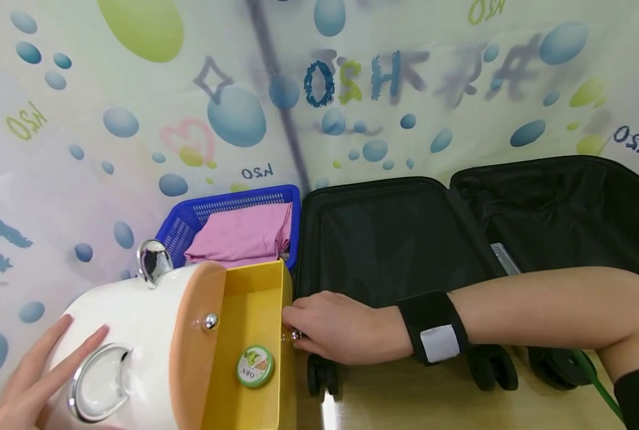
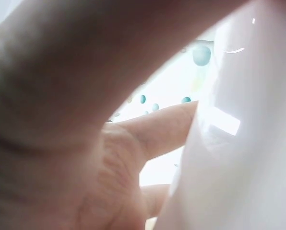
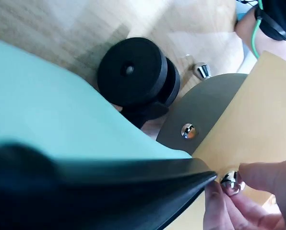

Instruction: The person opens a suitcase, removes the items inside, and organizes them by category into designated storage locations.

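Note:
My right hand [image 1: 332,328] pinches the small silver knob [image 3: 231,183] on the front of a yellow drawer [image 1: 268,412]. The drawer stands pulled out from a glossy white storage box [image 1: 142,310] with an orange front panel [image 1: 198,364]. A round green-rimmed tin [image 1: 255,366] lies inside the drawer. With its fingers extended, my left hand [image 1: 34,382] rests on the white box near a silver ring-shaped fitting [image 1: 74,388]. In the left wrist view, the fingers [image 2: 169,127] touch the shiny white surface.
Close beyond the drawer stands an open black suitcase [image 1: 389,239], its wheels [image 1: 322,373] toward me. Behind the white box, a blue basket [image 1: 177,230] holds folded pink cloth [image 1: 244,233]. A patterned curtain [image 1: 352,161] hangs at the back.

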Demonstrator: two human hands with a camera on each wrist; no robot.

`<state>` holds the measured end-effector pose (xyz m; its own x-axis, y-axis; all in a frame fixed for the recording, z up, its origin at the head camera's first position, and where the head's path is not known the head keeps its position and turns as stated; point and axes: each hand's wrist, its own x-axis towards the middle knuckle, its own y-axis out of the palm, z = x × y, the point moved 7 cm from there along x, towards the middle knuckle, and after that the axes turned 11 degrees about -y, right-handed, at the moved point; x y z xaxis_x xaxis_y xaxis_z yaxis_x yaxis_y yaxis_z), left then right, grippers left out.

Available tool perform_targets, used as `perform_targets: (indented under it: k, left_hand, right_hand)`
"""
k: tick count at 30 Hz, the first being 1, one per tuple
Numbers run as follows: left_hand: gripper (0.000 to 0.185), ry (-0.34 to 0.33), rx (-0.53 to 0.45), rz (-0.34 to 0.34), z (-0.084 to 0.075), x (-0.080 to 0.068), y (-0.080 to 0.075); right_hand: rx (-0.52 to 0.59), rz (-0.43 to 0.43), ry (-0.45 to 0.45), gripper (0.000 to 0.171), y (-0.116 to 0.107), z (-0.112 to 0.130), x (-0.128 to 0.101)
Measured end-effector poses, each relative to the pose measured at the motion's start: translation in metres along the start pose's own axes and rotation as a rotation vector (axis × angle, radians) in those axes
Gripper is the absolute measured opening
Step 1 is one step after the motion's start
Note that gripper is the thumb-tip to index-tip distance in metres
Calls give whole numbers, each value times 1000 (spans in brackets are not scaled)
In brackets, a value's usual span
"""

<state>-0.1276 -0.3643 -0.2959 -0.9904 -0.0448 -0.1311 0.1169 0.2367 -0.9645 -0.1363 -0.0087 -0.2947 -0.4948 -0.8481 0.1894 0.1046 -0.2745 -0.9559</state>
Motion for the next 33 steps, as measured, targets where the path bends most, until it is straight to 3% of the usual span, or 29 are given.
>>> perform_targets:
  k: [6, 13, 26, 33]
  left_hand:
    - [119, 4, -5, 16, 2, 0, 1]
    - [116, 80, -125, -145, 2, -8, -1]
    - [117, 113, -206, -175, -14, -14, -12]
    - [116, 87, -216, -141, -13, -11, -11]
  right_hand:
    - [3, 1, 7, 9, 3, 6, 18]
    - [30, -1, 3, 8, 11, 11, 45]
    - [15, -40, -32, 9, 22, 21, 80]
    - [44, 6, 25, 22, 26, 13, 81]
